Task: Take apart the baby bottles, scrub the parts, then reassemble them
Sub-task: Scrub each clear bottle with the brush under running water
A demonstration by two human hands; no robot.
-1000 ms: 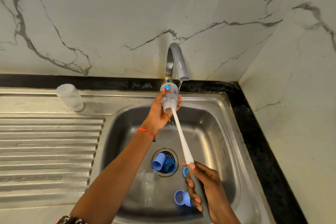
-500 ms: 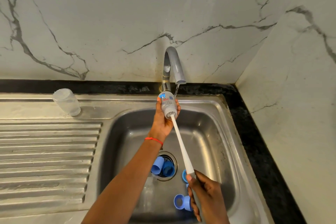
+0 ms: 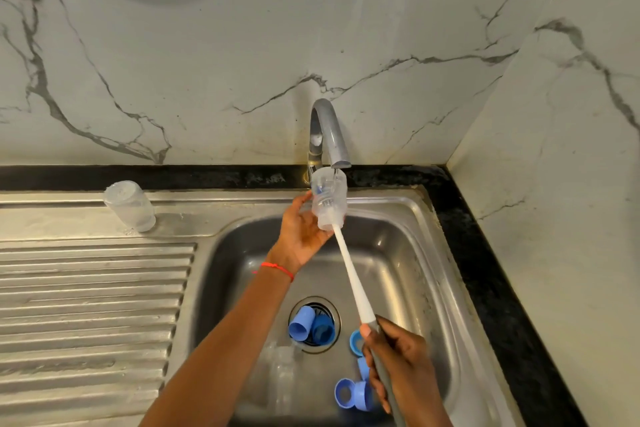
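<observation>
Steel sink (image 3: 426, 218): your left hand (image 3: 301, 232) now loosely cradles the bottle (image 3: 329, 199), risen under the tap (image 3: 329, 132); your right hand (image 3: 398, 360) grips the brush (image 3: 349, 274) near the front-right corner, caps (image 3: 311, 324) crowding the drain.

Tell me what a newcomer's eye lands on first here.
First, the clear bottle held by the left hand just under the tap, with the white bottle brush pushed into its mouth by the right hand. Next, the blue caps lying over the drain of the steel sink. Another clear bottle stands upside down on the drainboard, far left.
</observation>
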